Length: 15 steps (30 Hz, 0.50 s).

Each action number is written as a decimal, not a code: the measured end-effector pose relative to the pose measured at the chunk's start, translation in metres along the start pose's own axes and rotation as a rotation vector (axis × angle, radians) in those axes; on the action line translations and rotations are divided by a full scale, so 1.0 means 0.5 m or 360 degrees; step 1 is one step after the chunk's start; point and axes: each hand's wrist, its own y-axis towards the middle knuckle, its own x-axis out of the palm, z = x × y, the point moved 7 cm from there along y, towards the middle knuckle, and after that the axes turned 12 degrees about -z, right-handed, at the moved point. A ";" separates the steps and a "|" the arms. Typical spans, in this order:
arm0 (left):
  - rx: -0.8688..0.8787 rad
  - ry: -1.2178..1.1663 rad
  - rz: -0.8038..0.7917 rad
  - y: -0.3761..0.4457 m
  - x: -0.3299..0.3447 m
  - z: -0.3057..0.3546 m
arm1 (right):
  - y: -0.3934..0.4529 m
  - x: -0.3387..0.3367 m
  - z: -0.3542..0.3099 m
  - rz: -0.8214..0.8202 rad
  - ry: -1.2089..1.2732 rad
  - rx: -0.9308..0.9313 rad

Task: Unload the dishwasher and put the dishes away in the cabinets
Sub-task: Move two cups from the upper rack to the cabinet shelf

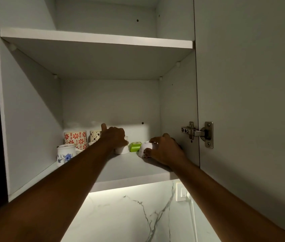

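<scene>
Both hands are up inside the open wall cabinet, at the lower shelf [129, 165]. Left hand [114, 137] grips a small white cup [121, 149] from above, fingers wrapped over its top, thumb sticking up; cup base looks set on the shelf. Right hand [164, 149] holds a second white cup [146, 149], tilted on its side with fingers curled round it, touching or just off the shelf surface, cannot tell which.

Between the two cups sits a green box [134, 146], close to both. Left of the left hand: red-flowered mug [75, 138], a patterned mug [95, 135] partly hidden behind the wrist, and a blue-flowered mug [65, 154] at the shelf's front left. Upper shelf [96, 38] shows nothing on it from this angle. Door hinge [197, 133] at right.

Step in hand: placing cups on the shelf, put-away phase. Next move likely calls for righting or inverting the right cup so it sits flat, clear of the green box, then letting go with both hands and drawing back without knocking the mugs.
</scene>
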 end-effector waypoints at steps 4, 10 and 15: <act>-0.0027 0.0122 0.0150 -0.004 -0.008 0.007 | 0.000 -0.003 -0.004 0.0020 0.0032 -0.0009; -0.0064 0.0232 0.0286 0.003 0.000 0.010 | 0.005 -0.006 0.006 0.0090 0.0083 0.0047; -0.0060 0.0237 0.0241 0.004 0.011 0.009 | 0.001 -0.005 0.005 0.0097 0.0080 0.0008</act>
